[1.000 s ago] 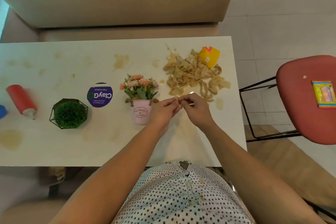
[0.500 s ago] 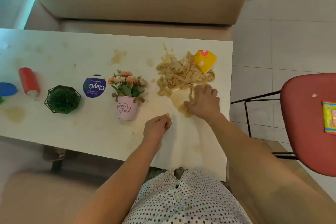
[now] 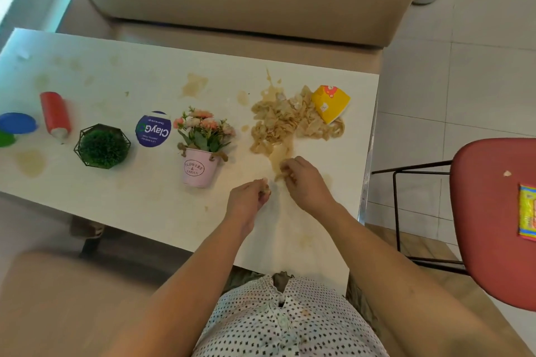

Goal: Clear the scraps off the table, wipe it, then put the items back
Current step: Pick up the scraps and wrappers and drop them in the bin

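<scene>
A person gathers soggy scraps at the right end of a stained white table, beside a tipped yellow cup. The left hand is curled round a small clump. The right hand, fingers bent, appears to pinch a strip at the pile's near edge. The pieces look light, limp and wet, so they are probably best scooped in bunches from underneath.

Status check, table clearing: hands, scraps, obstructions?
Left hand and right hand each grip bits of scraps. Most of pile, yellow box not yet off table. Pink flower pot close beside left hand.
</scene>
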Demonstrator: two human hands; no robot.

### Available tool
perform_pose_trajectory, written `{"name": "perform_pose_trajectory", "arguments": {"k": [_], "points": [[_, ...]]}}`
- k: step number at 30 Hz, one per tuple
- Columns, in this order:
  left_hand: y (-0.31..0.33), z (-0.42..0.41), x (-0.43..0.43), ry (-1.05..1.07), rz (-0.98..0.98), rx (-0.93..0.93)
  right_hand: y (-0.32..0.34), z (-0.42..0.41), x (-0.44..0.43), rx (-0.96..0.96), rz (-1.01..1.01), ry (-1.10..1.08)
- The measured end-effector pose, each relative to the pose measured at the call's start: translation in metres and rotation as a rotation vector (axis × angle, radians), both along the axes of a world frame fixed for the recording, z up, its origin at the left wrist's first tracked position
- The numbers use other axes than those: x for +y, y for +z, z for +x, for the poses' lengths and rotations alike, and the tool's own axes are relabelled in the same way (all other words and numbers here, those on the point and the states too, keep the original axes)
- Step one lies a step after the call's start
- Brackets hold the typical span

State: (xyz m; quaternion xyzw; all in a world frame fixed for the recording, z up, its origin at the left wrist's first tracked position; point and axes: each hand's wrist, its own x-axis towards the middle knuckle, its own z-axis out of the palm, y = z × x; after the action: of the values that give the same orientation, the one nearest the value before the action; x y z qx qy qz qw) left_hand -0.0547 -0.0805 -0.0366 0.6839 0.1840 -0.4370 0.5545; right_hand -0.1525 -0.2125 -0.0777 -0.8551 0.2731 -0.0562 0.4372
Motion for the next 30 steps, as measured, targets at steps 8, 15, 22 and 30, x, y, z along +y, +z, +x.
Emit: {"name": "perform_pose_trajectory", "arguments": {"k": [8, 15, 22, 30], "points": [[0.018, -0.005, -0.025, 0.007, -0.120, 0.008, 0.034, -0.005, 0.006, -0.130, 0.241, 0.101], [0.013, -0.001, -0.023, 0.041, -0.072, -0.071, 0.035, -0.002, -0.003, -0.182, 0.421, -0.007], [0.015, -0.010, -0.026, -0.014, -0.207, 0.013, 0.033, 0.008, -0.012, -0.139, 0.323, -0.111], [0.005, -0.014, -0.027, 0.050, -0.250, 0.045, 0.023, 0.010, -0.030, -0.116, 0.289, -0.230]]}}
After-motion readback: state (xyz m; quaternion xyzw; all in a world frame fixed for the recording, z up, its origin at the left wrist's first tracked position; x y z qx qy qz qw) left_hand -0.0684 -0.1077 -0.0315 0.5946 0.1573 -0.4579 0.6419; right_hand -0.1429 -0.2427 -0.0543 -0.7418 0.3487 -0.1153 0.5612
